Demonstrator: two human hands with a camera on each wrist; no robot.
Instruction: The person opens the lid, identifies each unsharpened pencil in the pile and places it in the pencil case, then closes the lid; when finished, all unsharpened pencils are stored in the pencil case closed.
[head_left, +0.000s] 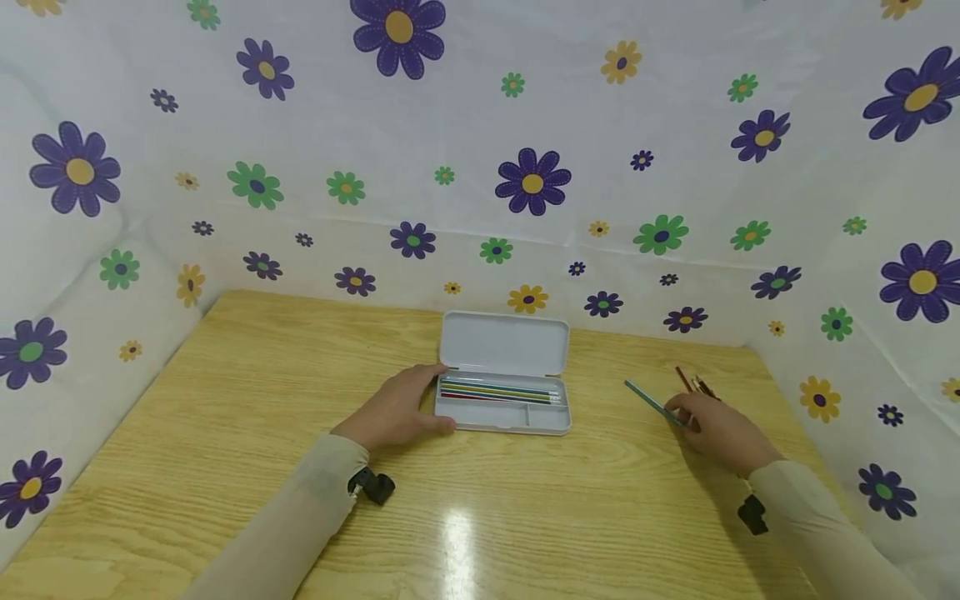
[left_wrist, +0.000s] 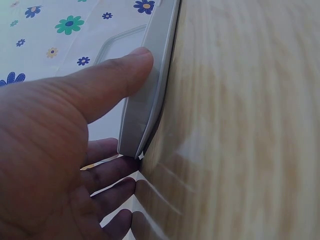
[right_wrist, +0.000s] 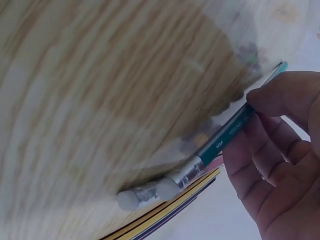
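A white pencil case [head_left: 504,342] stands with its lid raised. In its long compartment lie several coloured pencils [head_left: 495,390], eraser ends to the right. My left hand [head_left: 401,408] holds the case's left end, the thumb [left_wrist: 135,67] on the front wall and the fingers round the end. To the right, my right hand [head_left: 716,429] pinches a teal pencil [right_wrist: 227,132] between thumb and fingers. Its silver ferrule and white eraser show in the right wrist view. Close beside it lie a red pencil [head_left: 682,377] and some yellow and dark pencils [right_wrist: 170,212], partly hidden by the hand.
The front of the case has a long and a short compartment [head_left: 547,417], split by a divider. The glossy wooden table [head_left: 570,517] meets a flower-print cloth [head_left: 465,167] at the back and both sides. A wrist camera [head_left: 371,486] sits on the left sleeve.
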